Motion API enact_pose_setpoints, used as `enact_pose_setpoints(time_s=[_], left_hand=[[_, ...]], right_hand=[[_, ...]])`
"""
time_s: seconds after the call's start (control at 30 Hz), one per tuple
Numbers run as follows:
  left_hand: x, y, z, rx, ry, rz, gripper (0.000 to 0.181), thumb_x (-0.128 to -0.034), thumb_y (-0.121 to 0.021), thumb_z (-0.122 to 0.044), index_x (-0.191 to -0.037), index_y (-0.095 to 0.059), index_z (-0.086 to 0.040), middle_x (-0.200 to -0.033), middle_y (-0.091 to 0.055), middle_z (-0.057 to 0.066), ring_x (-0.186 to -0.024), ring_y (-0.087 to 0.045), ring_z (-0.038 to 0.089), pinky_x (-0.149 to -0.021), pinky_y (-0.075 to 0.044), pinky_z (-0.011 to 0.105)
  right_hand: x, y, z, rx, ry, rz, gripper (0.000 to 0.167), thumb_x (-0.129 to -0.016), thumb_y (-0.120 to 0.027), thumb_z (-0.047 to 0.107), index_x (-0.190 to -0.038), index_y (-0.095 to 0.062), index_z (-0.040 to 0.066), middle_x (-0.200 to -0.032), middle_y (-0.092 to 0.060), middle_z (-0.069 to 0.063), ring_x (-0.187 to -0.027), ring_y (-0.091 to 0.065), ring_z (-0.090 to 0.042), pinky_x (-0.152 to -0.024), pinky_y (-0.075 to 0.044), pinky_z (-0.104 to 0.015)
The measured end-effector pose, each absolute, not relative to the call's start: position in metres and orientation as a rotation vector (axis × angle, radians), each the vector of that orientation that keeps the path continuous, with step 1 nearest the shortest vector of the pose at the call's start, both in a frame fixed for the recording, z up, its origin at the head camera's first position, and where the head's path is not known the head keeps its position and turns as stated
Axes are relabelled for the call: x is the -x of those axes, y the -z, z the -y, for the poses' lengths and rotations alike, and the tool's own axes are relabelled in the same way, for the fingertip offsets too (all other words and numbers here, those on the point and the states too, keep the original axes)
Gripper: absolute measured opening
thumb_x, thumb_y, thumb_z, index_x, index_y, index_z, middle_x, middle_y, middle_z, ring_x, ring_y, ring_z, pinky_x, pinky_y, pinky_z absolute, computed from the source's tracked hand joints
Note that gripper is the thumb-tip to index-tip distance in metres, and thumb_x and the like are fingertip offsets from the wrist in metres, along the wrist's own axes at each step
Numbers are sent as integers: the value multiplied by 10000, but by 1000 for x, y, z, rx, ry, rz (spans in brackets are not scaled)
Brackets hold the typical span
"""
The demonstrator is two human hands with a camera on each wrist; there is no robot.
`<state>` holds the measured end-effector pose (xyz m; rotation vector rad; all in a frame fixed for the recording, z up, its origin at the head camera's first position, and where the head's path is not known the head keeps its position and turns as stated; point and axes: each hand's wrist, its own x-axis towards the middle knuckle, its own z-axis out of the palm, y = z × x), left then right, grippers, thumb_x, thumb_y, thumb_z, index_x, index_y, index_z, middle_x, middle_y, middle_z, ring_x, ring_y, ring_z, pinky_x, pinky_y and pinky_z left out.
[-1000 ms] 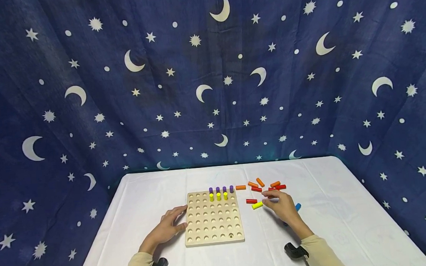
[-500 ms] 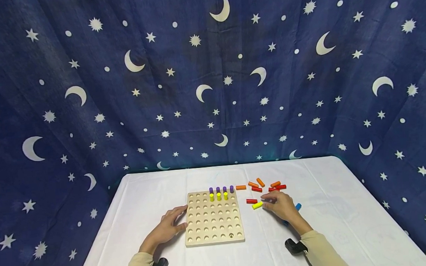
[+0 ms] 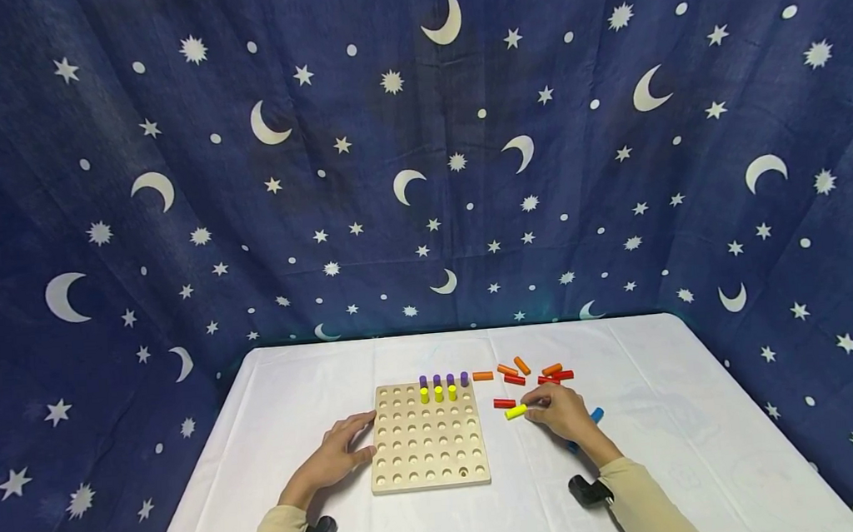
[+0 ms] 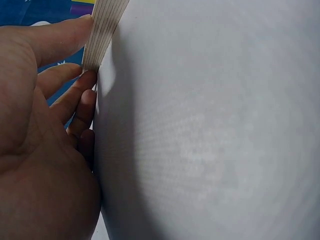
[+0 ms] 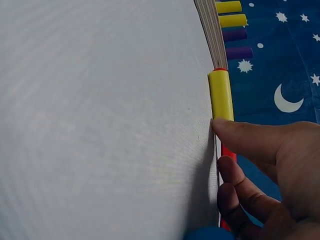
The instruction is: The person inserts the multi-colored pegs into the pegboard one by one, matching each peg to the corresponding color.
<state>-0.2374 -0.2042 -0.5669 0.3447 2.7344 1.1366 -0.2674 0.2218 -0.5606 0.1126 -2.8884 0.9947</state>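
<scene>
A light wooden board (image 3: 428, 458) with rows of round holes lies on the white table. Purple pegs (image 3: 464, 377) stand along its back row, and three yellow pegs (image 3: 438, 394) stand in the row in front. My left hand (image 3: 334, 455) rests at the board's left edge, thumb and fingers touching its side (image 4: 102, 35). Right of the board, my right hand (image 3: 564, 415) is at the right end of a lying yellow peg (image 3: 516, 412). In the right wrist view the thumb tip touches that peg (image 5: 221, 95); whether the fingers grip it is hidden.
Red pegs (image 3: 504, 403) and orange pegs (image 3: 484, 376) lie loose right of the board and behind my right hand. A blue peg (image 3: 597, 414) lies beside the right wrist. A dark blue cloth (image 3: 416, 133) with moons and stars hangs behind the table.
My right hand has shifted slightly left, closer to the lying yellow peg. The left hand and the board have stayed in place.
</scene>
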Motion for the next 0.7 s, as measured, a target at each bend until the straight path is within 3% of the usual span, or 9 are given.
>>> enact_pose_setpoints(time_s=[0.3,0.7], left_hand=[[237,566,203,-312,-1124,-2731,631,-881,-701,-313,-1462,-477,-215,-1511,-466,66,-1412,-361,338,-1162,-241,633],[237,565,201,-222,-1116,-2712,643,-858,-692,-371,-1456,-481,-267,-1525,-453,40,-1436,-326,356,-1161,-216,662]], right_hand=[[263,558,-222,-98,-1044,2902,156,-766,-824,132,-899,-769,194,-926,-693,12,-824,-553,-144,-773,-430,-342],[257,550,-223,-96,-1187,2823,124,-855,-735,91,-972,-707,125,-910,-714,-21,-878,-662,-192,-848,-548,-432]])
